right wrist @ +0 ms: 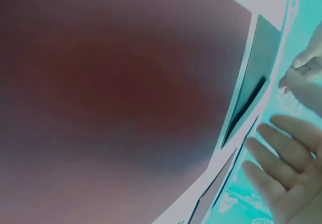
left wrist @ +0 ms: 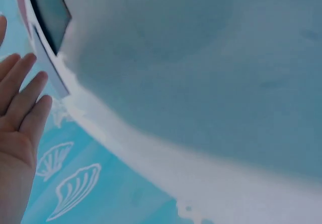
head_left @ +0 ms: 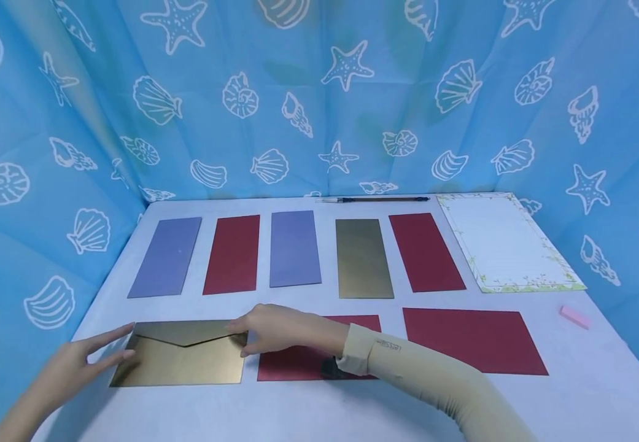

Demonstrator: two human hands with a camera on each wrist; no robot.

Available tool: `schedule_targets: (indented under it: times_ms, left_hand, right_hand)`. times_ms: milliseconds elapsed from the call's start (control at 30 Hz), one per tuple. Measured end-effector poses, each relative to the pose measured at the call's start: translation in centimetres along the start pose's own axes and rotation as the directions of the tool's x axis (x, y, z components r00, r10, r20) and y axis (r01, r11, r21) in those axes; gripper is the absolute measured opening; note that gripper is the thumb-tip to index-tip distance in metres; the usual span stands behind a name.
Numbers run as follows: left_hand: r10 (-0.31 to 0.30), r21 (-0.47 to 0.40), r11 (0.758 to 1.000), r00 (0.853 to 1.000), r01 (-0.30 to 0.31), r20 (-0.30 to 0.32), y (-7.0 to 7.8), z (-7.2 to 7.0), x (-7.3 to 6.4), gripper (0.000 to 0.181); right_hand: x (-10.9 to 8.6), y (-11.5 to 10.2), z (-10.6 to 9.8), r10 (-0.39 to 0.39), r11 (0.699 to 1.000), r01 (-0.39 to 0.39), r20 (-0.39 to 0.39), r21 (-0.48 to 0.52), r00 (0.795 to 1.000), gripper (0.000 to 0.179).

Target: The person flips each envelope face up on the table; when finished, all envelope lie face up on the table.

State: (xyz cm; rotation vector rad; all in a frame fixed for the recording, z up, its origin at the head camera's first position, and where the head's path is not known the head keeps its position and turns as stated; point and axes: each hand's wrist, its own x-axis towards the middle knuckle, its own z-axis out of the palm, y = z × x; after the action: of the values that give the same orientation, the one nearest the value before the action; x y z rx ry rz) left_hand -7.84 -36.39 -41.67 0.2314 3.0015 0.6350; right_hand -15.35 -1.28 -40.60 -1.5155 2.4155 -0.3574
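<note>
examined at near left of table (head_left: pixel 186 417): gold envelope (head_left: pixel 178 365), lying flat, long side across. flap (head_left: pixel 181 333) folded down over the front, point toward the near edge, with thin dark line along its border.

at left end of envelope: left hand (head_left: pixel 78 365), thumb and forefinger nearly straight and spread wide, tips touching beside the upper left corner. grip found open, with only contact made. in left wrist view, fingers seen extended.

at right end: right hand (head_left: pixel 268 325), forefinger reaching onto right corner of flap, thumb lower at the right edge, with visible gap between. grip found parted, with contact only and no firm hold shown. set of remaining fingers largely hidden in head view; cannot tell more.

beneath beige sleeve (head_left: pixel 435 374) and wrist: middle red rectangle (head_left: pixel 291 362), partly covered. further right in same row: right red rectangle (head_left: pixel 468 341), fully exposed.

in far row, left to right: first purple rectangle (head_left: pixel 166 258), far red rectangle (head_left: pixel 232 255), second purple rectangle (head_left: pixel 295 248), gold rectangle (head_left: pixel 363 258), last red rectangle (head_left: pixel 425 252). all lying flat, well apart from gold envelope.

noted at far right: bordered paper (head_left: pixel 512 245). near right edge: pink block (head_left: pixel 574 317). along far edge: brush (head_left: pixel 380 199). behind: blue curtain (head_left: pixel 291 61) printed with shells and starfish.
</note>
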Motion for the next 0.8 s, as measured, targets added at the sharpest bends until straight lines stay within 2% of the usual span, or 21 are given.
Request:
schedule_targets:
  times_ms: [133, 233, 433, 533, 800]
  left_hand:
    - [-0.054, 0.001, 0.999, 0.997, 0.054, 0.053, 1.0, 0.2, -1.6, 0.058]
    - [-0.083, -0.012, 0.996, 0.99, 0.085, 0.11, 1.4, 0.4, -2.2, 0.059]
    - [-0.059, -0.041, 0.997, 0.984, 0.067, 0.169, 1.3, 0.9, -2.3, 0.059]
    - [-0.045, -0.055, 0.997, 0.984, 0.055, 0.173, 1.2, 1.1, -2.4, 0.057]
    - [-0.03, -0.04, 0.999, 0.991, 0.036, 0.127, 1.2, 1.3, -2.3, 0.053]
  right_hand:
    - [-1.0, -0.3, 0.4, -0.065, 0.998, 0.066, 0.091, -0.01, 0.994, 0.05]
    - [-1.3, -0.5, 0.8, -0.099, 0.994, 0.105, 0.141, -0.033, 0.985, 0.051]
    - [-1.3, -0.8, 1.2, -0.107, 0.989, 0.122, 0.166, -0.083, 0.98, 0.05]
    - [-1.2, -0.8, 1.3, -0.108, 0.989, 0.122, 0.166, -0.081, 0.98, 0.05]
    - [-1.3, -0.5, 1.3, -0.104, 0.991, 0.117, 0.165, -0.068, 0.981, 0.051]
